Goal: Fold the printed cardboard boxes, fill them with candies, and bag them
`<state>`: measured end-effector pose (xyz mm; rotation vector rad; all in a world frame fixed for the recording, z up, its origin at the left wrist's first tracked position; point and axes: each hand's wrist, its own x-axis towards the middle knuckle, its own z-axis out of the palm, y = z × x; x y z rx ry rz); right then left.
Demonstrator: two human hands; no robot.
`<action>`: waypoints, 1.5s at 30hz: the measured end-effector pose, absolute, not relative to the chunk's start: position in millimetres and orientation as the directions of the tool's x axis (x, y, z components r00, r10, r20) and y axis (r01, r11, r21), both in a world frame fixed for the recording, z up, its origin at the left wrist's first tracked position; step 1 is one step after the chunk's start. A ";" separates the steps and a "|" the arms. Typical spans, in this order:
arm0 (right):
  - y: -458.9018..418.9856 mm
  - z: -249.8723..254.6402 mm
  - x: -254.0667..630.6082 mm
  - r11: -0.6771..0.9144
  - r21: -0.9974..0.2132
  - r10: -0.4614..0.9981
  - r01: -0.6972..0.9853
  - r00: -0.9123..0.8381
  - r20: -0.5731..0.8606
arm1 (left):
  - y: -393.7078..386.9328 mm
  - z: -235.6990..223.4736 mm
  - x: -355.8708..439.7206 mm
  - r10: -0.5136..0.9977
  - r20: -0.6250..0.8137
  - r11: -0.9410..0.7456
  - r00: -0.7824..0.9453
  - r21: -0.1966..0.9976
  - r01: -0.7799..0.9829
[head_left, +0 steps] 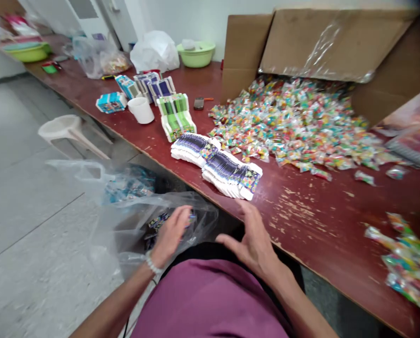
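Observation:
My left hand (171, 236), with a beaded bracelet at the wrist, is over a clear plastic bag (125, 225) beside the table. Its fingers are stretched out. Dark printed packs (156, 223) lie inside the bag, and a small bluish piece shows right by the fingertips; whether they touch it I cannot tell. My right hand (254, 239) is open and holds nothing, thumb apart, at the table's front edge. Just beyond it, fanned rows of flat purple-and-white printed cartons (227, 169) lie on the red table (301, 206).
Wrapped candies (294, 126) spill from a tipped cardboard box (322, 44); more candies (407, 258) lie at right. Green carton bundles (177, 115), a white mug (141, 110) and a green basin (196, 54) stand farther back. A white stool (64, 126) is on the floor at left.

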<state>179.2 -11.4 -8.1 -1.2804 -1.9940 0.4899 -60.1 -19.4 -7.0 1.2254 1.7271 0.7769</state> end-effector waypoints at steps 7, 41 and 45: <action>91.5 -26.0 245.0 0.232 -0.564 0.929 0.793 -0.007 0.371 | 1.9 -8.3 -70.1 0.949 0.310 -0.224 0.063 0.519 0.825; 81.8 -3.7 277.5 -0.124 -0.933 0.955 -0.338 0.214 -0.204 | 101.0 28.1 66.0 0.972 0.091 -0.215 0.218 0.727 0.653; 63.3 7.5 288.0 -0.098 -0.929 0.933 -0.356 0.292 -0.210 | 90.1 42.7 71.6 0.969 0.203 -0.247 0.144 0.735 0.631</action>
